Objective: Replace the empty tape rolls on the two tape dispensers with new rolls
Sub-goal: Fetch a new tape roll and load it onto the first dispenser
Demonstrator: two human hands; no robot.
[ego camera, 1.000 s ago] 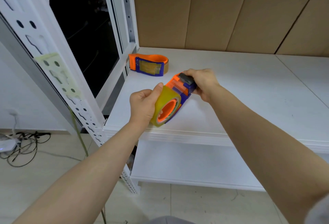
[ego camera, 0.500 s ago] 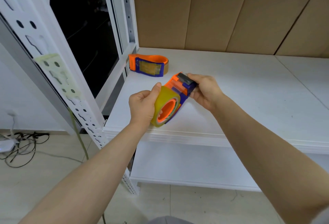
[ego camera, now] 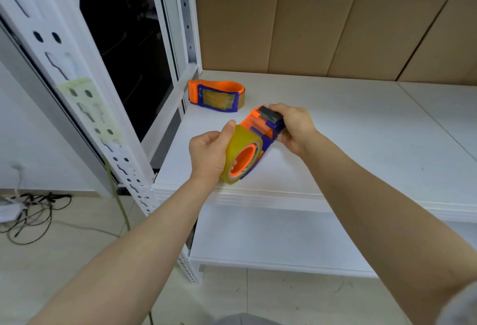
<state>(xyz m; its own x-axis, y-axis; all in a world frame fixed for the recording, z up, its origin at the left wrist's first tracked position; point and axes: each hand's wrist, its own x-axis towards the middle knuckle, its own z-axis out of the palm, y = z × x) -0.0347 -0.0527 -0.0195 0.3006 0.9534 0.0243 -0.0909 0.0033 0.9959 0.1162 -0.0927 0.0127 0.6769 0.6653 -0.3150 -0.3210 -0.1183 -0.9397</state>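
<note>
White shelf [ego camera: 361, 131]: tape dispenser [ego camera: 215, 96] (back-left corner).

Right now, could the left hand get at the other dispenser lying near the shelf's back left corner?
Probably, once freed: the left hand grips the yellow roll on the held dispenser. The shelf between it and the other dispenser shows nothing in the way.
</note>
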